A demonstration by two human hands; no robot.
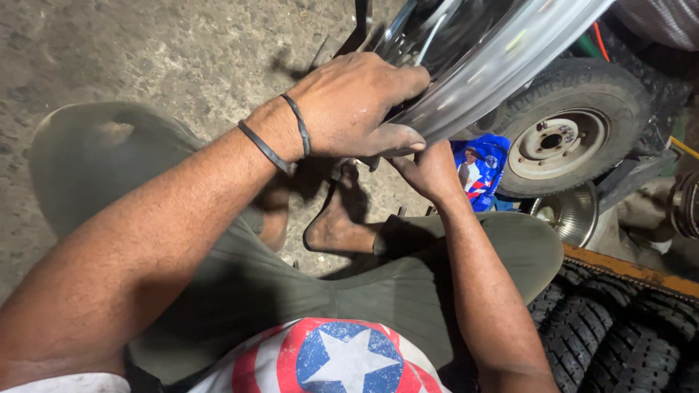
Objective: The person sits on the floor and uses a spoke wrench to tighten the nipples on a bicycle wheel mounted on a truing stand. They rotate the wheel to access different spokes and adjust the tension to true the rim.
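The left hand (357, 102) clasped the chrome wheel rim (480, 65), stiff and probably slick; the right hand (429, 171) gripped beneath the left fingers.

Chrome wheel rim (466, 58): cut off by top edge, only the arc above the grip shows. Left hand (357, 102) fingertips curl over the rim edge, hidden. Right hand (429, 171) sits under the rim, fingers hidden, can't tell what it holds. Blue packet (480, 171) beside it half covered.

Dim, warm light; rim glare; edges perhaps blurred.
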